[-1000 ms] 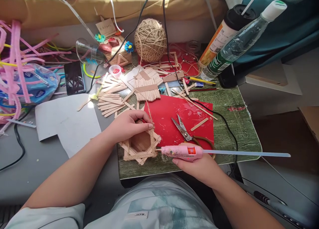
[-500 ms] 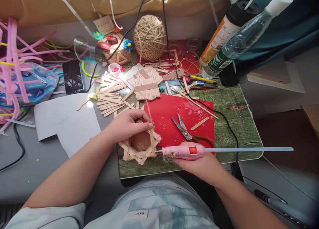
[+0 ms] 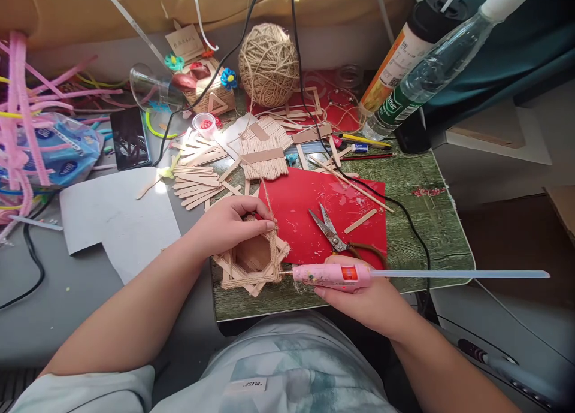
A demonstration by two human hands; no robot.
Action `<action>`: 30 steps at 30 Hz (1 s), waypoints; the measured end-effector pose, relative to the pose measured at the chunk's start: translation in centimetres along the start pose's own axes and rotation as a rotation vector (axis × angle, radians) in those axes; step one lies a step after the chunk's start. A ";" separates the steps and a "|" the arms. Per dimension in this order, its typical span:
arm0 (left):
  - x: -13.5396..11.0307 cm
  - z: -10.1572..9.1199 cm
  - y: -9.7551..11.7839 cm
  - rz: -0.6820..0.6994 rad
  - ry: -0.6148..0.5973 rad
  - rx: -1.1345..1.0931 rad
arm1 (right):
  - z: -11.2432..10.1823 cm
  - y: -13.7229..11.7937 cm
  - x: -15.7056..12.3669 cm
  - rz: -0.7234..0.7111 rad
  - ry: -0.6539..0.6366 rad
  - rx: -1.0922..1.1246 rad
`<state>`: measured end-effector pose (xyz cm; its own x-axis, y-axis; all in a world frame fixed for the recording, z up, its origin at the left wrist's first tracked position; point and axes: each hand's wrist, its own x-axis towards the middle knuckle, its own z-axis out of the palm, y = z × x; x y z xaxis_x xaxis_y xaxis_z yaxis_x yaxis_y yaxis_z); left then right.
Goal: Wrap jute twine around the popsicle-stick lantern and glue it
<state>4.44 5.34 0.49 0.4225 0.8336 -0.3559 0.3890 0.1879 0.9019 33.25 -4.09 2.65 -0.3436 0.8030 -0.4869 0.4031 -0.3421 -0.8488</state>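
My left hand (image 3: 245, 221) is closed, thumb and finger pinching jute twine (image 3: 268, 198) at the upper right corner of a star-shaped popsicle-stick frame (image 3: 247, 281). Twine is wound along some of the frame's sides, and the twine's free length runs up towards a twine ball (image 3: 268, 64). In my right hand (image 3: 359, 296) is a pink hot glue gun (image 3: 330, 275), gripped by its body. A long clear glue stick (image 3: 458, 274) protrudes from its back. The nozzle points left, at or very near the frame's lower right corner; whether it touches cannot be told.
Scissors (image 3: 335, 236) lie half spread on a red sheet (image 3: 291, 212). Behind are loose popsicle sticks (image 3: 195, 185), a stick bundle (image 3: 265, 155) and a twine-wrapped box (image 3: 215, 95). A water bottle (image 3: 417, 89) stands back right. A black cable (image 3: 411, 221) crosses the table's right side.
Both hands hold nearly the same place. The glue stick now reaches further right behind the glue gun, and my right hand has shifted slightly right.
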 end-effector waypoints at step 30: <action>-0.5 0.3 0.4 0.040 0.097 0.157 | 0.3 1.5 -1.1 -0.077 0.017 0.002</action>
<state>4.67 4.86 0.90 0.3622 0.8862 -0.2887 0.4999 0.0767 0.8627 33.94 -5.60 1.86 -0.3589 0.8355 -0.4161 0.3744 -0.2795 -0.8841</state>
